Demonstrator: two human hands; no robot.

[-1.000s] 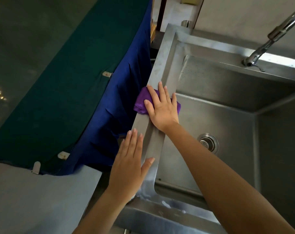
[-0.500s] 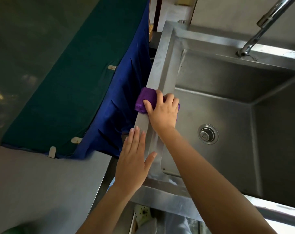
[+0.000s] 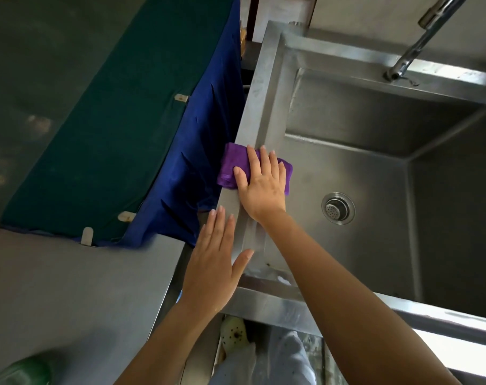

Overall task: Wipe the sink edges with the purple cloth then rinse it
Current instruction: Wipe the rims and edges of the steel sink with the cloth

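The right hand (image 3: 260, 187) lies flat, fingers spread, pressing the purple cloth (image 3: 233, 166) onto the left rim of the stainless steel sink (image 3: 260, 87). The cloth is folded and drapes over the rim; the palm hides its middle, so only its edges at 9 o'clock and 3 o'clock of the hand show. Whether any fingers curl under the cloth cannot be told.

The left hand (image 3: 212, 262) rests open and flat at 7 o'clock from the right hand, on the same rim near the sink's front left corner, thumb pointing toward the basin and holding nothing. It is apart from the cloth.

Inside the basin, the round drain strainer (image 3: 337, 208) sits at 3 o'clock from the right hand. The faucet (image 3: 419, 43) stands at 1 o'clock on the back ledge, its upper part cut off by the frame edge. No water stream is visible.

At 9 to 11 o'clock from the sink hang a blue cloth (image 3: 197, 162) and a dark green cloth (image 3: 111, 140). A green object (image 3: 22, 370) at 7 o'clock is blurred and cut off. At 6 o'clock, below the sink front, a pale perforated shoe (image 3: 235, 333) and light trousers show partly.
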